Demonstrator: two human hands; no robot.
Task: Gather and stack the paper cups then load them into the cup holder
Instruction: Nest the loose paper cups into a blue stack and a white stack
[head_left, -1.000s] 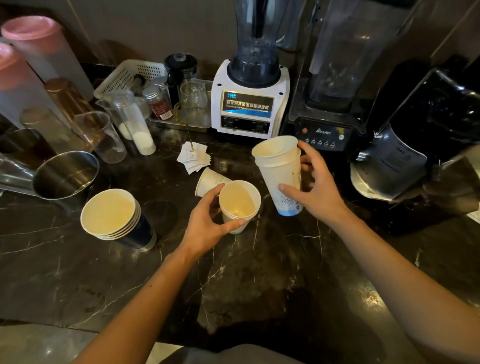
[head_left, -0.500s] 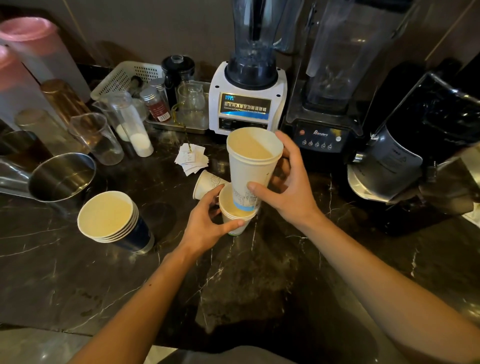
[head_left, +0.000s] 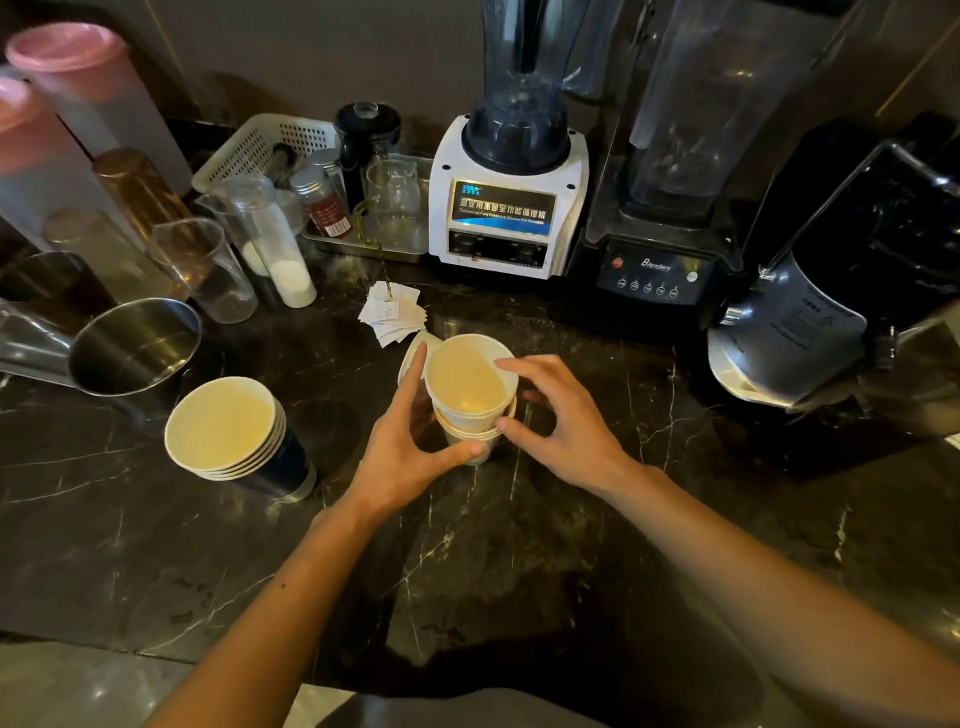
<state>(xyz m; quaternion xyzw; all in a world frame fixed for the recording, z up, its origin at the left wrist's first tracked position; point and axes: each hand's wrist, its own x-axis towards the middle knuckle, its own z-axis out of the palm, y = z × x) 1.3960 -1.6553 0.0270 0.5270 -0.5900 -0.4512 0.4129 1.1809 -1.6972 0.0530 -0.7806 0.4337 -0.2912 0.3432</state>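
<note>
**Tall cup seated**

A blue stack is noted apart on the counter. The tall cup (airborne half a second ago) is now nested in the white stack, which is gripped by the left hand. The tall cup is pinched, thumb and forefinger, by the right hand. One lying cup remains ungathered.

A lying cup on the tabletop shows only a sliver of rim behind the left hand and the white cup stack, whose lower cups are mostly covered. The top edge cuts off the blender jars, and the left edge cuts off the pink-lidded pitchers. Print on the paper slips is too small to read.
</note>
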